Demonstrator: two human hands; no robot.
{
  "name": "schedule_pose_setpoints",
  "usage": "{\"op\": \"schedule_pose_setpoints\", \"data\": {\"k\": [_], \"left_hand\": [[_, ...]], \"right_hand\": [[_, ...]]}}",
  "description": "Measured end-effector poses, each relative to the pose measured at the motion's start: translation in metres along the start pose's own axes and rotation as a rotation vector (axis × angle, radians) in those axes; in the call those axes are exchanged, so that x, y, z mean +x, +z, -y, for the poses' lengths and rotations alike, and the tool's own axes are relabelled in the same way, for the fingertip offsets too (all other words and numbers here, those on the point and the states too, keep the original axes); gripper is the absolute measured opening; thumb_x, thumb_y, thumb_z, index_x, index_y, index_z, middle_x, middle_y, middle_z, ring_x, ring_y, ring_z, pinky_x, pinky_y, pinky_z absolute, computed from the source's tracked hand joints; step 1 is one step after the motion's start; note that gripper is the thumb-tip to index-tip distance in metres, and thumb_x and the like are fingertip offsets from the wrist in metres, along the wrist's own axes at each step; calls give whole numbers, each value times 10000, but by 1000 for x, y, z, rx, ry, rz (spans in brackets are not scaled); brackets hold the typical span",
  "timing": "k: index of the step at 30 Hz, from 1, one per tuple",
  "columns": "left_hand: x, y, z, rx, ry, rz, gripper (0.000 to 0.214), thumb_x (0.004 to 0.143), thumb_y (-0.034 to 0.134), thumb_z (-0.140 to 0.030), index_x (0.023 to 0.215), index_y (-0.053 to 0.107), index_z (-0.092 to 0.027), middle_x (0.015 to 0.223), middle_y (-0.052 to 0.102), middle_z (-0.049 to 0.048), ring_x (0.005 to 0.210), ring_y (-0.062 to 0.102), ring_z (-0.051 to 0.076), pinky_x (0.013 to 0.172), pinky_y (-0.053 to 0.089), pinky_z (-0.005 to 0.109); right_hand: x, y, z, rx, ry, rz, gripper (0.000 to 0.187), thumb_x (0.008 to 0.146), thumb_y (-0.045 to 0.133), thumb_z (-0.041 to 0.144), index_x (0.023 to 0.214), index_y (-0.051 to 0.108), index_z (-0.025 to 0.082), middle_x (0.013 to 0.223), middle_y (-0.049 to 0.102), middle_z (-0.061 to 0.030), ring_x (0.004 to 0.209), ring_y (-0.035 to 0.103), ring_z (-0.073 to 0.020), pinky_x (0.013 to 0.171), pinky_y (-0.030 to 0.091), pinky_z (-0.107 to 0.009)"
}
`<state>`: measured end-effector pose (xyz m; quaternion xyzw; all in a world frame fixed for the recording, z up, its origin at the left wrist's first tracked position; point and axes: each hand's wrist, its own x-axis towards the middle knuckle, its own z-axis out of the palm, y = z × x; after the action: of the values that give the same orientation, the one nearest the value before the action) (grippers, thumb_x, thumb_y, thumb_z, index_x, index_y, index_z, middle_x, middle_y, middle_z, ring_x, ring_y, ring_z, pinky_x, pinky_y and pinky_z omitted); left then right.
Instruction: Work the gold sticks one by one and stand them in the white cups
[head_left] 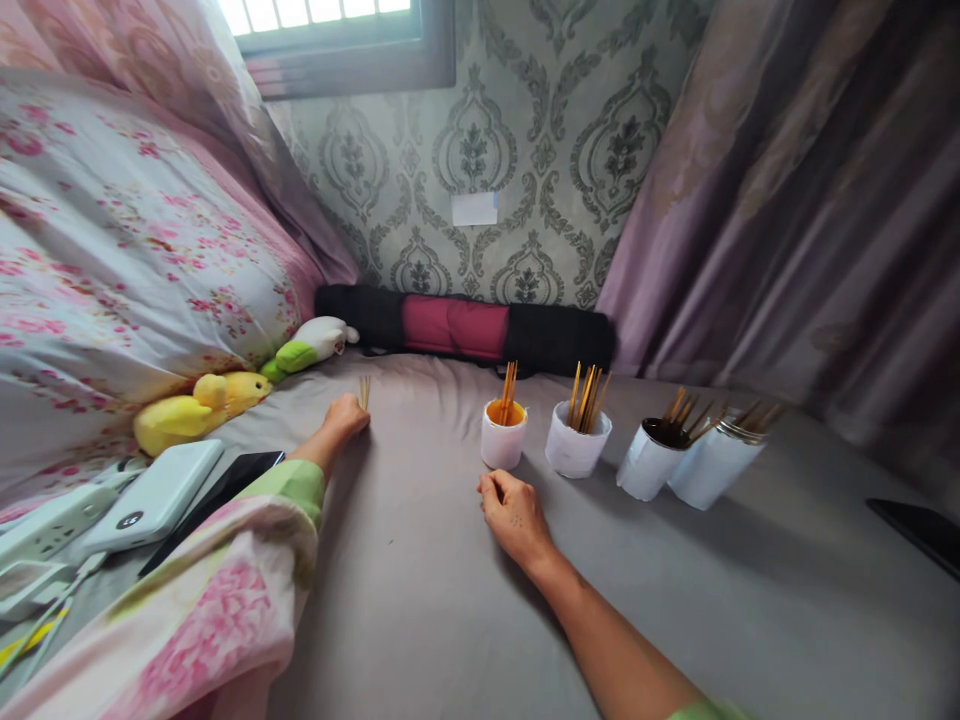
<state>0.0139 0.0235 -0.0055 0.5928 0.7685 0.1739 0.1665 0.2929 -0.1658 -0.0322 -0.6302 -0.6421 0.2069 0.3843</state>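
At the left, my left hand (346, 416) is closed around a few thin wooden sticks (364, 392), whose tops stand up out of the fist. My right hand (516, 515) rests nearer to me with curled fingers, thumb against the forefinger, and no stick shows in it. Just beyond it stands a small white cup (502, 445) with a yellow inside and several sticks (508, 390). To its right is a wider white cup (574, 455), also holding several sticks. Further right, a dark-lined white container (646, 465) and a taller white container (709, 470) lean close together, sticks in both.
A grey sheet (420, 600) covers the surface. On the left lie a white power bank (161, 500), a power strip (56, 525), a dark flat device (225, 490) and plush toys (199, 410). A black and red roll (457, 328) lies along the wall; a dark phone-like object (915, 535) is far right.
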Motion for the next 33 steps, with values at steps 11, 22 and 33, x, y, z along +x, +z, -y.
{"op": "schedule_pose_setpoints", "data": {"k": [11, 22, 33], "left_hand": [[2, 4, 0, 193, -69, -27, 118, 606, 559, -139, 716, 603, -142, 762, 645, 162, 834, 619, 283, 662, 449, 297], [-1, 4, -1, 171, -76, -51, 137, 628, 591, -151, 761, 615, -130, 826, 648, 188, 860, 617, 299, 661, 450, 314], [-10, -2, -6, 71, -99, -84, 204, 637, 581, -122, 818, 654, -64, 859, 633, 212, 910, 595, 338, 718, 445, 375]], "right_hand": [[0, -1, 3, -31, 17, 25, 293, 867, 405, 333, 740, 637, 207, 653, 665, -24, 594, 584, -123, 544, 346, -187], [0, 0, 2, -36, 13, 25, 298, 872, 395, 341, 730, 622, 210, 651, 662, -19, 599, 583, -126, 549, 333, -196], [0, -3, 4, -52, 30, 41, 302, 876, 392, 337, 756, 634, 204, 667, 663, -27, 624, 590, -127, 572, 344, -197]]}}
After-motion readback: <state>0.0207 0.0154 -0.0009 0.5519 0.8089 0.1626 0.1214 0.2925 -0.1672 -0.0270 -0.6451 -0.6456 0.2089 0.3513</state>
